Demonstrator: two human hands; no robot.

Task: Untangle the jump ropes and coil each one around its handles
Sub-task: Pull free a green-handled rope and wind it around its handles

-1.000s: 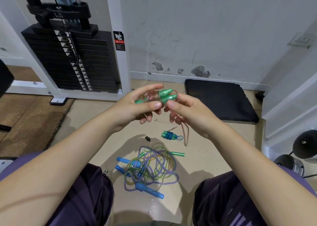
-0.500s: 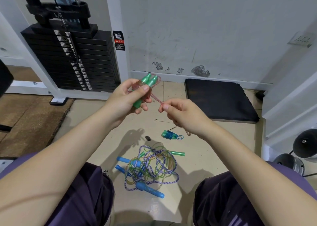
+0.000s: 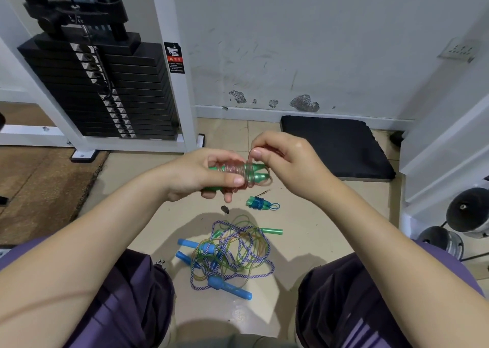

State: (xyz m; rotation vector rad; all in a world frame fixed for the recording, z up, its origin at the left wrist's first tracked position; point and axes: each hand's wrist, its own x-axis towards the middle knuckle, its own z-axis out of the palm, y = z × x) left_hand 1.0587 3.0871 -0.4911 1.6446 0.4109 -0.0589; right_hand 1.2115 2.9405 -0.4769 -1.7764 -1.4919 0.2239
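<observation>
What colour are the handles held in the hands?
Green handles, wrapped in pinkish rope; head view.

Warning sticker (image 3: 174, 57) on white post (image 3: 169, 64) beside weight stack (image 3: 100, 88): black, white arrow icon at top, red band, small white print too small to read. Weight plates carry white tags; numbers illegible. No other text readable.
</observation>
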